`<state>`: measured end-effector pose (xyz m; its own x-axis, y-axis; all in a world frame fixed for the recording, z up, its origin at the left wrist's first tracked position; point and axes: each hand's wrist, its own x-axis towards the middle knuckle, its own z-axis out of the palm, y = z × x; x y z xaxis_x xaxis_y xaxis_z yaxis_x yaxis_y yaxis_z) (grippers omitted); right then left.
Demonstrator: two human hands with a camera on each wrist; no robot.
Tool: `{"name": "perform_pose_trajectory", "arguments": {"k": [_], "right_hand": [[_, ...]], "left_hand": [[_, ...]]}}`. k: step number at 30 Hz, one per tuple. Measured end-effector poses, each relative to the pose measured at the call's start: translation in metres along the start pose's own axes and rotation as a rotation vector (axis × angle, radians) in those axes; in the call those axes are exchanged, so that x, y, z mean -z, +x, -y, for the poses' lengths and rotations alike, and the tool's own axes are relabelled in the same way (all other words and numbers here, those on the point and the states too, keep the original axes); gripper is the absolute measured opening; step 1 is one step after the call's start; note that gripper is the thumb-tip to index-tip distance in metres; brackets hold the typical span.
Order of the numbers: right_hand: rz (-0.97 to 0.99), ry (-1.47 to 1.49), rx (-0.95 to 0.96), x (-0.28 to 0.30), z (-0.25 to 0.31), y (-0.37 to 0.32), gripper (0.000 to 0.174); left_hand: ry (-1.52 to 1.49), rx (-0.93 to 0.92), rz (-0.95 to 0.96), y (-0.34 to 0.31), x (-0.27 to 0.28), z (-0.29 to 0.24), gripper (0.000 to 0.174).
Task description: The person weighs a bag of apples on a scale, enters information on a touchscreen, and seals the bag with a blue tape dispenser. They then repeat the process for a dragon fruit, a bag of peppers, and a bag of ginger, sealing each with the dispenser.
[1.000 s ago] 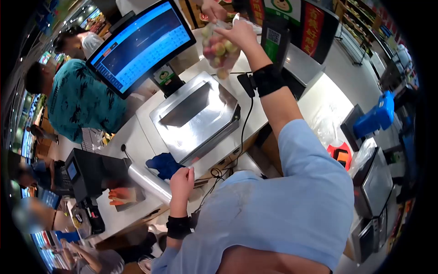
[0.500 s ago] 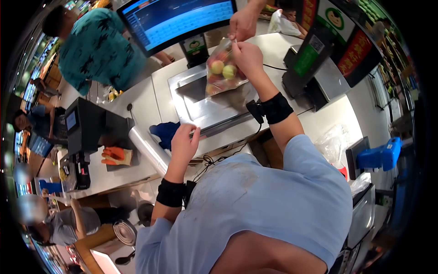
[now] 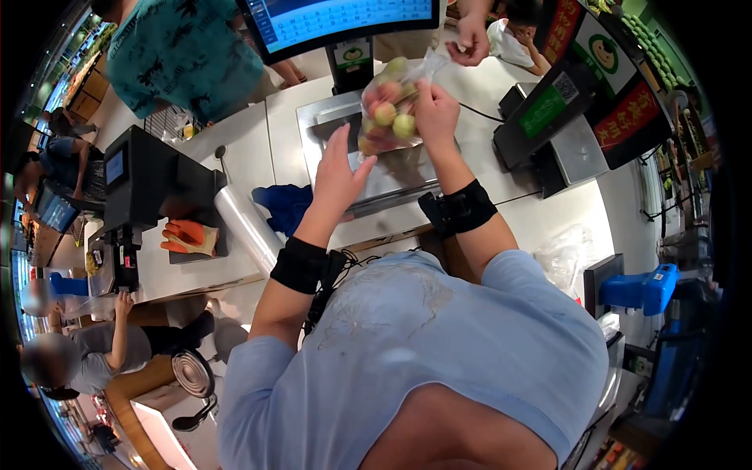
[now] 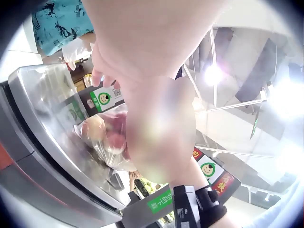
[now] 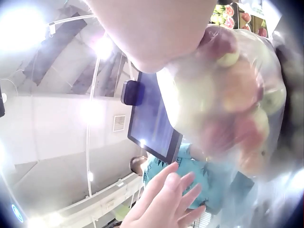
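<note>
In the head view a clear plastic bag of red and green round fruit [image 3: 385,115] hangs over the steel scale plate [image 3: 313,125]. My right hand [image 3: 436,113] pinches the bag near its neck. To the left of the bag, my left hand [image 3: 338,176] is raised with straight fingers, thumb apart, not touching it. The right wrist view shows the bag [image 5: 237,95] up close and my left hand [image 5: 164,204] with spread fingers. Part of the bag [image 4: 107,135] shows beyond my left hand [image 4: 137,52] in the left wrist view.
Another person's hand [image 3: 470,41] is just beyond the bag. A monitor [image 3: 337,19] stands behind the scale, with a payment terminal [image 3: 548,102] to the right. A blue cloth [image 3: 283,207], a plastic roll [image 3: 247,229] and orange gloves [image 3: 189,236] lie to the left.
The other person's hand has come away from the bag, which my right hand has brought over the scale. My left hand has risen from beside the blue cloth towards the bag, its fingers straightened.
</note>
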<state>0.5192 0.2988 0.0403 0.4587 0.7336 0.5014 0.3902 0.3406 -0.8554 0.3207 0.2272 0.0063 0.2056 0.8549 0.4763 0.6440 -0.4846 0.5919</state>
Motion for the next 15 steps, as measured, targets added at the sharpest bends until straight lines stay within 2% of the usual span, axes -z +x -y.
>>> {"name": "perform_pose_trajectory", "arguments": {"k": [3, 5, 10, 12, 15], "right_hand": [[0.057, 0.080, -0.058, 0.002, 0.013, 0.000, 0.031], [0.181, -0.168, 0.069, 0.002, 0.008, 0.009, 0.030], [0.220, -0.189, 0.117, 0.007, 0.002, 0.013, 0.028], [0.216, -0.209, 0.173, 0.007, 0.003, 0.018, 0.027], [0.302, -0.179, 0.116, 0.002, 0.010, 0.025, 0.027]], "left_hand": [[0.014, -0.028, -0.041, 0.009, -0.007, -0.002, 0.072], [0.042, -0.062, -0.066, 0.018, -0.008, -0.003, 0.079], [0.062, -0.105, -0.063, 0.034, -0.014, -0.004, 0.084], [0.033, -0.068, -0.043, 0.039, -0.018, -0.005, 0.085], [-0.087, -0.022, -0.028, 0.047, -0.018, -0.009, 0.084]]}}
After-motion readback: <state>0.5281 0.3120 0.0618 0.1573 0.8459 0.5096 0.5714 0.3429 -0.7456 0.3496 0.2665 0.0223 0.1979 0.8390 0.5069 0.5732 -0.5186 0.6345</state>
